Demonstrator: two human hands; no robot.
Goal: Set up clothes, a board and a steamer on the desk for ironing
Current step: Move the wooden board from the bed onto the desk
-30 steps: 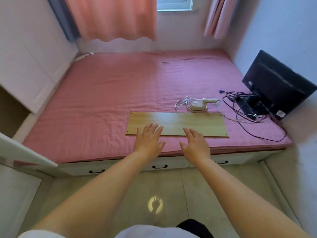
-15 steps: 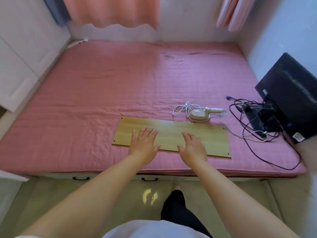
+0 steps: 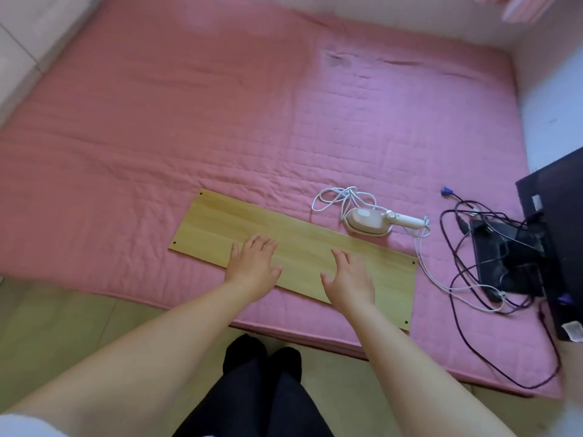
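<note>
A wooden board [image 3: 293, 257] lies flat on a pink quilted mattress [image 3: 220, 121], close to the near edge of the mattress and a little turned, so that its right end comes nearer to the person. Small dark holes show at the corners of the board.

Both hands are over the board, palms down, with the fingers straight and slightly spread. The left hand [image 3: 252, 269] is over the middle part of the board and the right hand [image 3: 348, 279] is more toward the right end of the board. They hold nothing; whether the palms press on the board or stay just above it, I cannot tell.

A white handheld steamer [image 3: 372, 223] lies on the mattress just beyond the far edge of the board, near its right end. The white cord [image 3: 337, 200] of the steamer is looped beside it. To the right of the board, a black monitor [image 3: 555, 247] lies on the mattress with a tangle of dark cables [image 3: 454, 247] next to it.

No clothes can be seen near the board.
</note>
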